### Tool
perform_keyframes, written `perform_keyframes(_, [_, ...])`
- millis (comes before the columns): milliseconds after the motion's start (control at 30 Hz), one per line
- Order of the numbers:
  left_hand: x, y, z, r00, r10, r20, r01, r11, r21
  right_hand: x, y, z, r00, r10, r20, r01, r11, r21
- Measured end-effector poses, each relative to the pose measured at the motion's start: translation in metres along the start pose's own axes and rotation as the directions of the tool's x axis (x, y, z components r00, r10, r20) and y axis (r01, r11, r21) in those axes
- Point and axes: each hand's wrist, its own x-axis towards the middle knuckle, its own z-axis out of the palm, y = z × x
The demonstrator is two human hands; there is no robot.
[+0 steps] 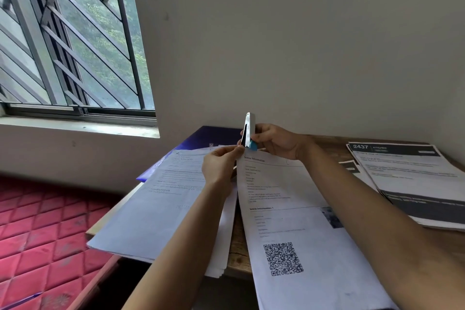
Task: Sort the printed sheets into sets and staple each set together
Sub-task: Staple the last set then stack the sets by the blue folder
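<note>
A small white and blue stapler (249,133) stands nearly upright in the grip of my right hand (275,142), its jaws at the top left corner of a printed set with a QR code (289,221). My left hand (221,166) pinches that same corner just below the stapler. This set lies across the middle of the wooden table (239,254). A second pile of printed sheets (166,209) lies to the left, partly under my left forearm and hanging over the table's edge. A third pile with a dark "2437" header (407,178) lies at the right.
A dark blue folder (208,137) lies under the left pile against the wall. A red quilted mattress (37,234) sits below the table at the left. A barred window (70,40) is at the upper left.
</note>
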Motion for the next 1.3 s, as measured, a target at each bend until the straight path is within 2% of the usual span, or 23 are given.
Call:
perform_keyframes(300, [-0.002,0.000,0.000,0.992,0.111,-0.061,-0.106,0.991,0.079,-0.003,0.001,-0.004,0.999,0.017,-0.046,-0.020,0.999,-0.051])
perform_keyframes(567, [-0.002,-0.001,-0.001,0.993,0.105,-0.059,-0.100,0.991,0.085,-0.001,0.003,0.001,0.999,0.022,-0.030,-0.025,0.993,-0.119])
perform_keyframes(700, [-0.005,0.001,-0.001,0.995,0.077,-0.057,-0.074,0.996,0.050,-0.003,0.003,0.004,1.000,0.022,-0.011,-0.022,0.998,-0.063])
perform_keyframes(1000, [-0.009,0.004,-0.002,0.999,0.034,-0.010,-0.033,0.999,0.022,-0.003,0.004,0.003,0.999,0.008,-0.042,-0.010,0.998,-0.057])
perform_keyframes(1067, [-0.008,0.003,-0.003,0.998,0.057,0.014,-0.058,0.996,0.070,-0.001,0.007,0.003,0.998,-0.008,-0.068,0.004,0.999,-0.052])
perform_keyframes(1200, [-0.012,0.001,-0.002,0.983,0.159,0.096,-0.181,0.938,0.295,-0.001,0.010,0.001,0.997,-0.029,-0.078,0.028,1.000,-0.013])
perform_keyframes(1300, [-0.012,-0.001,-0.002,0.963,0.253,0.094,-0.270,0.897,0.350,-0.002,0.011,0.001,0.996,-0.024,-0.085,0.024,1.000,0.001])
